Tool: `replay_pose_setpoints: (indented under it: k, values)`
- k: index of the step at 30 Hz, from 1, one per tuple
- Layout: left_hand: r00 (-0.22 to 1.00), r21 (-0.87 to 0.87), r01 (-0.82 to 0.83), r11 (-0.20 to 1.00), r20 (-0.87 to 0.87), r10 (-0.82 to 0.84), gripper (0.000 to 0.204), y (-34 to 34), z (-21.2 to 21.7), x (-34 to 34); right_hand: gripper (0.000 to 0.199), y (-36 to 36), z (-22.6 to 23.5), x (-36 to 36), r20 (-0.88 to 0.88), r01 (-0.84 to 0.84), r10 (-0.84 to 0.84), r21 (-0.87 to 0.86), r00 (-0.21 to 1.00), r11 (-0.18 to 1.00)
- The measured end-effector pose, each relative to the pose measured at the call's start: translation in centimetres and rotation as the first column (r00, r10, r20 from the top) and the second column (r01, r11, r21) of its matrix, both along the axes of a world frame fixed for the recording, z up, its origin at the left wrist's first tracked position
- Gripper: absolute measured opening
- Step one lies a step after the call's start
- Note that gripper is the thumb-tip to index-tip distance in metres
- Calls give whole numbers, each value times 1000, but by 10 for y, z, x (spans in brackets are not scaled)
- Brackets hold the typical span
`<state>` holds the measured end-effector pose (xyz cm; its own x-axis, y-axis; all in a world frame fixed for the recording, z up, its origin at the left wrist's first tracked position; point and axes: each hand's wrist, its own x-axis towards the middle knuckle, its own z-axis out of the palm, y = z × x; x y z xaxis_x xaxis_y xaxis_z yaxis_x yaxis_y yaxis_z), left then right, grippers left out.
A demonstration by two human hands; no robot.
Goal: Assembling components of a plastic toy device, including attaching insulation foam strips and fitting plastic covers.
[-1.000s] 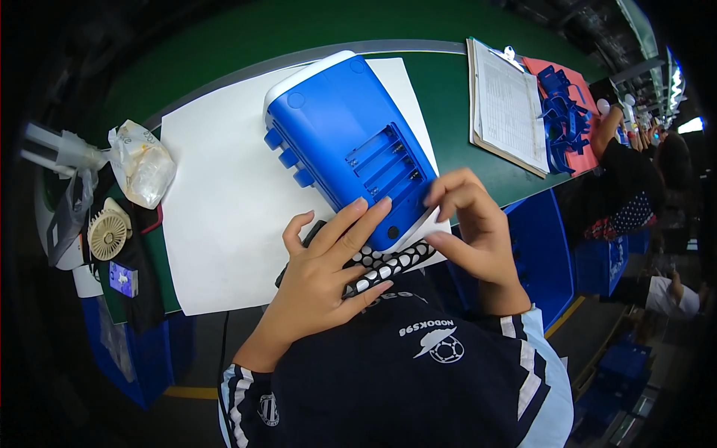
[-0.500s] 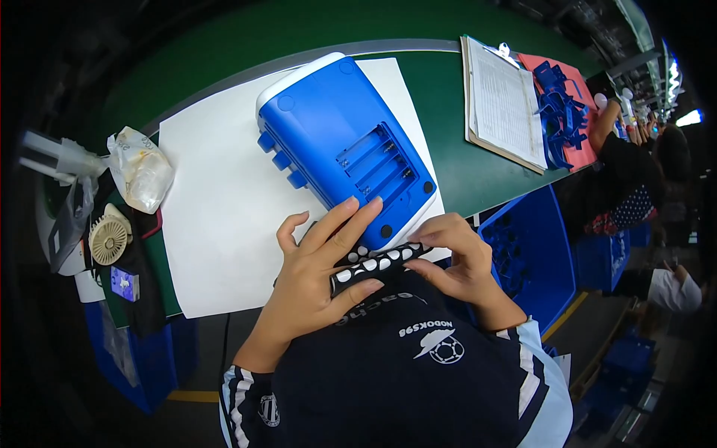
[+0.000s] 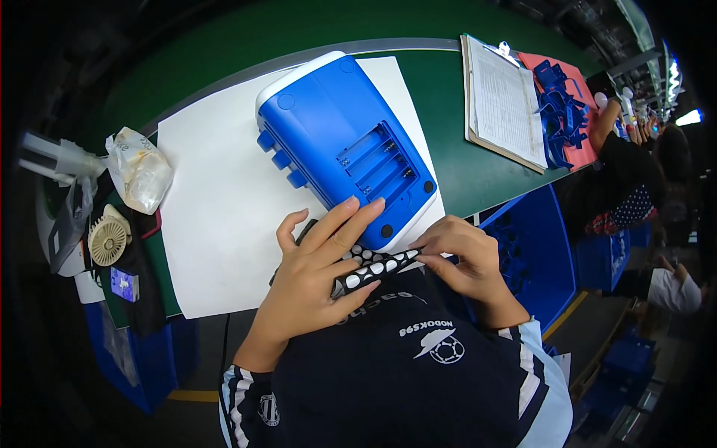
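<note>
A blue plastic device with a white rim (image 3: pixel 321 112) lies bottom up, its battery compartment (image 3: pixel 377 160) uncovered and without batteries. Round black pads sit at its two near corners; the far corners show bare round recesses. Close to its near edge is a bent black sheet with white round spots (image 3: pixel 382 266). My left hand (image 3: pixel 302 280) grips the sheet's left part with the thumb, while its index and middle fingertips rest on the device. Thumb and forefinger of my right hand (image 3: pixel 470 261) pinch the sheet's right end; whether a loose pad is between them is hidden.
White paper (image 3: pixel 216 216) lies under the device on the green table. At right are a clipboard (image 3: pixel 504 104) and blue plastic parts (image 3: pixel 560 112) on a red folder. A plastic bag (image 3: pixel 140 170) and a small fan (image 3: pixel 109 239) stand left. A blue bin (image 3: pixel 549 254) is beside the table.
My right hand has moved slightly right, its fingers now pinched together at the sheet's end. The sheet is bent and tilted more. The device has stayed put.
</note>
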<state>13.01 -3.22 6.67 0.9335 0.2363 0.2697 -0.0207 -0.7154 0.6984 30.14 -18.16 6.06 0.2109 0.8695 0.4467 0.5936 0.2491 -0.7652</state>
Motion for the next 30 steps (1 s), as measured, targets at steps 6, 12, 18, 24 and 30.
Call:
replay_pose_setpoints:
  k: [6, 12, 18, 24, 30]
  values:
    - [1000, -24, 5, 1000, -10, -5, 22, 0, -1, -2, 16, 3, 4, 1, 63, -14, 14, 9, 998, 1000]
    - [999, -92, 10, 996, -30, -13, 28, 3, 2, -1, 14, 8, 12, 8, 110, -30, 30, 0, 993, 1000]
    - [1000, -198, 6, 980, -26, -12, 54, 7, 1, -4, 13, 21, 26, 12, 154, -66, 69, -19, 986, 998]
    - [1000, -197, 2, 980, -24, -7, 53, 7, 0, -5, 16, 24, 33, 22, 46, -56, 57, -26, 997, 998]
    - [1000, -145, 2, 989, -17, -5, 53, 6, 0, -4, 8, 55, 52, 48, 8, 150, -151, 76, 989, 986]
